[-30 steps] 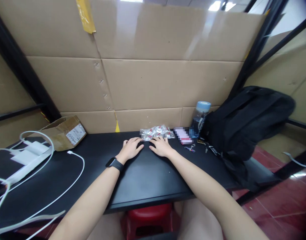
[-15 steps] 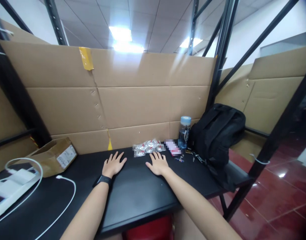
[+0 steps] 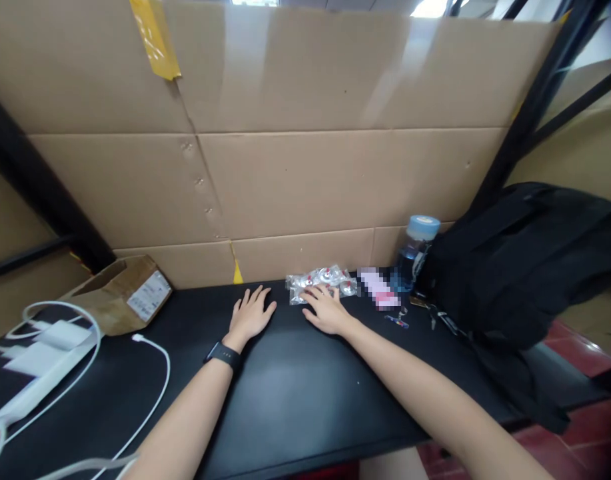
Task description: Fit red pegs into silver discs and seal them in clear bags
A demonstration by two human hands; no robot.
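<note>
On the black tabletop (image 3: 295,400) my left hand (image 3: 251,315) lies palm down, its fingers spread, with a dark watch on the wrist. It holds nothing. To its right, my right hand (image 3: 328,312) rests with fingers apart over the near edge of several clear plastic packets (image 3: 330,273). Small round silvery items with red spots show inside the packets. Part of the packets is hidden under my right fingers, and I cannot tell how firmly they press.
A blue-capped water bottle (image 3: 416,253), a blurred-out pink item (image 3: 378,288), a small keychain (image 3: 398,321) and a black backpack (image 3: 530,267) are at right. At left sit a brown paper box (image 3: 120,297), a white power strip (image 3: 50,373) and a white cable (image 3: 168,373). Cardboard (image 3: 295,180) walls the back.
My view has tilted down and come closer to the table. My right hand has moved forward onto the plastic packets. The left hand still lies flat on the table.
</note>
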